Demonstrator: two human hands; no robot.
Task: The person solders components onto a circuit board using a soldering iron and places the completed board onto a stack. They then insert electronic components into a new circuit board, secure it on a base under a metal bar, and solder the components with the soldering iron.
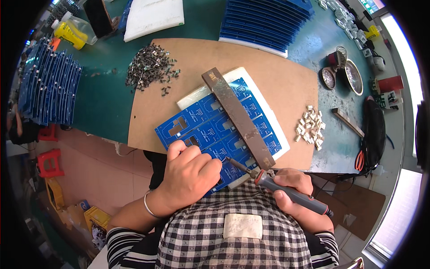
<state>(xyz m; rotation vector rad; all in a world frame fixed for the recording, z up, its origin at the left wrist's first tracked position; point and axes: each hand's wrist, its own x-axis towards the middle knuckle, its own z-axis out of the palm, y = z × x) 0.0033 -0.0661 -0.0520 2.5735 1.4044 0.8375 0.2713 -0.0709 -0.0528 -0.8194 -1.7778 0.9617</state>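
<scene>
Right hand (297, 180) wraps the soldering iron (268, 181), left hand (190, 174) curls, any hold hidden — blue circuit board (210, 127) at table's (103, 96) near edge, best served by light, steady contact.

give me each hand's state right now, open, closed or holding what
Left hand: curled closed over the blue circuit board panel; whether it pinches anything can't be told.
Right hand: closed, holding the gray soldering iron.

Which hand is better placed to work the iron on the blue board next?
Likely the right hand: it holds the soldering iron, its tip at the blue board. The left hand is curled over the board.
</scene>
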